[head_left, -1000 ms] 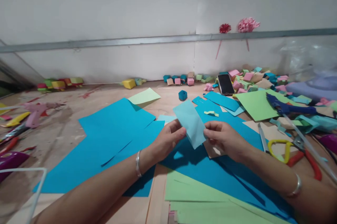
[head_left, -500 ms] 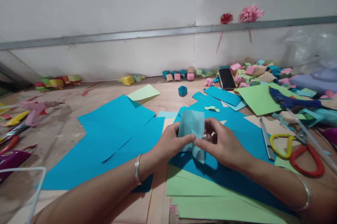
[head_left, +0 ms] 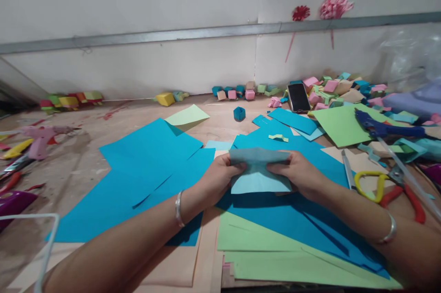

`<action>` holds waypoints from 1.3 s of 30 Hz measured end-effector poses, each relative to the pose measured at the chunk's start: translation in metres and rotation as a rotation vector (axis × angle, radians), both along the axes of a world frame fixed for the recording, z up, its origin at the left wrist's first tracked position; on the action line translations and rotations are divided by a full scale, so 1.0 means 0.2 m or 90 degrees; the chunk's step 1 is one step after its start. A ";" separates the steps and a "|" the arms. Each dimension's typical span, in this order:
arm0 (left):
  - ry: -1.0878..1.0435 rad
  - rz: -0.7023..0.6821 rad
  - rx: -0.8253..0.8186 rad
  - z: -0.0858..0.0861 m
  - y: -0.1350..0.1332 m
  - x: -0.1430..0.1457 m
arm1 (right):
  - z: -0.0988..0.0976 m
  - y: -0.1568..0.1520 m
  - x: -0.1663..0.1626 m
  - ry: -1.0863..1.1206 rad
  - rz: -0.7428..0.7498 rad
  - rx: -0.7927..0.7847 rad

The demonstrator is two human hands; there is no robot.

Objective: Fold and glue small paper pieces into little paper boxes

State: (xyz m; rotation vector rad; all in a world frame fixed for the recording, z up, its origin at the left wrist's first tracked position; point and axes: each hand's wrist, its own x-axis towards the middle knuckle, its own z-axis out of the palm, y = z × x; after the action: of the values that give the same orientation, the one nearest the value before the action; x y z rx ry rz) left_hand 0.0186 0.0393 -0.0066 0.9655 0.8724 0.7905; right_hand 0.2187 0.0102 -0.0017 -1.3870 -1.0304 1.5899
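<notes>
Both my hands hold a light blue paper rectangle low over the table, its top edge folded over toward me. My left hand pinches its left end and my right hand pinches its right end. Each wrist wears a silver bangle. Under the paper lie large blue sheets and, nearer me, light green sheets on the wooden table.
Scissors with yellow and red handles and a craft knife lie right of my hands. A phone, a blue glue gun, small folded paper cubes and scraps sit at the back. A pink glue gun is far left.
The paper went from upright and diagonal, through a crumpled bend between my fingers, to a wide horizontal piece with its top edge folded. My hands moved apart to its ends. The view tilted down.
</notes>
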 end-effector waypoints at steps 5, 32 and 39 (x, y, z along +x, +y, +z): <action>0.013 -0.055 -0.040 0.03 0.04 -0.02 | 0.04 0.02 0.01 0.098 -0.016 -0.048; 0.001 -0.015 0.036 0.06 0.05 -0.04 | 0.00 0.07 0.11 -0.639 0.041 0.866; 0.032 -0.004 -0.001 0.07 0.05 -0.05 | 0.02 0.04 0.10 -0.760 0.075 0.876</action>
State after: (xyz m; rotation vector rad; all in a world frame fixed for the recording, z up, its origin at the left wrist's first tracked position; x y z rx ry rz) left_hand 0.0091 0.0485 0.0065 0.9898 0.9128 0.7622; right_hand 0.2392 0.0188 0.0027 -1.0637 -2.2286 -0.3192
